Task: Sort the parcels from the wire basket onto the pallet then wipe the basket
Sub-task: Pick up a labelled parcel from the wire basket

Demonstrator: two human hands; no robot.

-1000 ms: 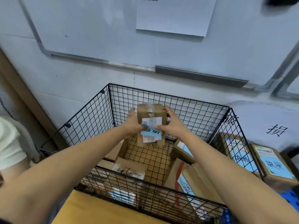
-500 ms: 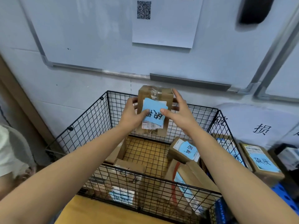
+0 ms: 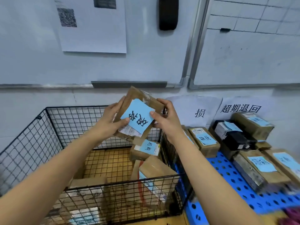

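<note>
A brown cardboard parcel (image 3: 142, 98) with a blue handwritten note on its face hangs in the air above the far right corner of the black wire basket (image 3: 40, 143). My left hand (image 3: 112, 120) grips its left edge, thumb on the blue note. My right hand (image 3: 165, 117) grips its right edge, thumb also on the note. Several more brown parcels (image 3: 155, 169) lie in the basket. A blue perforated pallet (image 3: 227, 176) lies to the right of the basket.
Several parcels with blue notes (image 3: 204, 140) stand on the pallet, among them a black one (image 3: 233, 137). Paper signs with characters (image 3: 240, 108) hang on the wall behind the pallet. A whiteboard (image 3: 146, 62) fills the wall above.
Both hands have lifted the parcel out of the basket, higher and to the right. The view has swung right, bringing the pallet in.
</note>
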